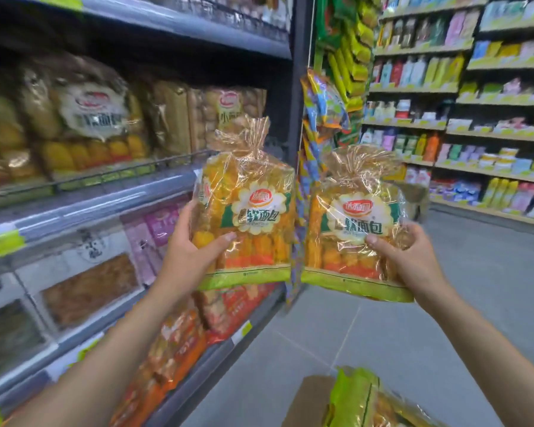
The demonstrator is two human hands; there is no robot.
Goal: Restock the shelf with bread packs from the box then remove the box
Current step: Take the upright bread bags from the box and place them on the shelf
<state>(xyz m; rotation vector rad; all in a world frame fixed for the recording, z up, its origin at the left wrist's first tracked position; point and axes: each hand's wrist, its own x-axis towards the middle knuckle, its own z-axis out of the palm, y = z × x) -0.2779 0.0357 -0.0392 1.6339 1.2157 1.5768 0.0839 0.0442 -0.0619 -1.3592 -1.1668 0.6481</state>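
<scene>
The left hand (191, 251) is gripping a crinkly yellow-orange plastic bread pack (250, 217) by the grey metal shelf (105, 195); the right hand (407, 257) is gripping a second pack (355, 226). The brown cardboard box (309, 402), seemingly still stocked, is sitting below.

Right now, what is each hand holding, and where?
Left hand grips the left bread pack, right hand the right bread pack, each by its lower part.

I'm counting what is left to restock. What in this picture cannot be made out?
Head view only.
- Box: cut off by the bottom edge; the packs inside cannot be counted.
- Bread shelf: blurred at the left; free space unclear.
- Left hand and right hand: fingers hidden behind the left pack and right pack they hold.
- Shelf label: blurred, unreadable.
</scene>
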